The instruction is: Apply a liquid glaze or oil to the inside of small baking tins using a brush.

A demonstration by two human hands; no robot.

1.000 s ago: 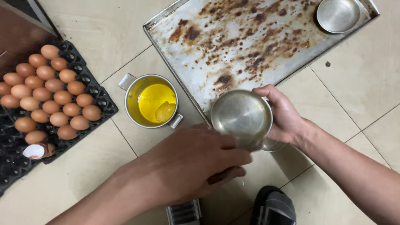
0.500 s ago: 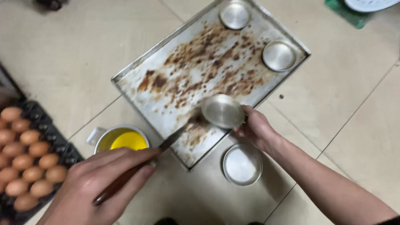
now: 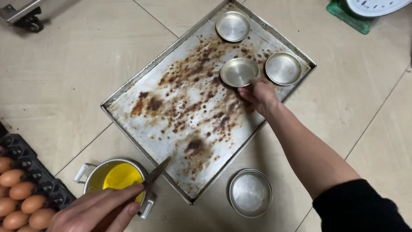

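The baking tray lies on the tiled floor and serves as the reference for all positions below. Its metal surface is heavily stained with brown, burnt-looking patches.

Right hand: placed over the tray's far right area, fingers grasping the near edge of a small round metal dish. The dish sits on the tray surface; the fingertips under its rim are partly hidden, so the exact grip cannot be resolved. Two further dishes rest on the tray: one just to the right of the held dish, near the tray's right rim, and one at the far corner.

Left hand: located off the tray's near left corner, clenched around the handle of a brush (only the dark tip is visible, resting across the tray's near rim; the handle is concealed by the fingers). The hand is partly cut off by the bottom edge of the view.

A small pot with yellow liquid stands just beside the tray's near left corner, partly covered by the left hand. Another round dish stands on the floor just off the tray's near edge. An egg carton lies well left of the tray, cut off by the frame. A green scale is beyond the tray's far right corner, mostly out of view.
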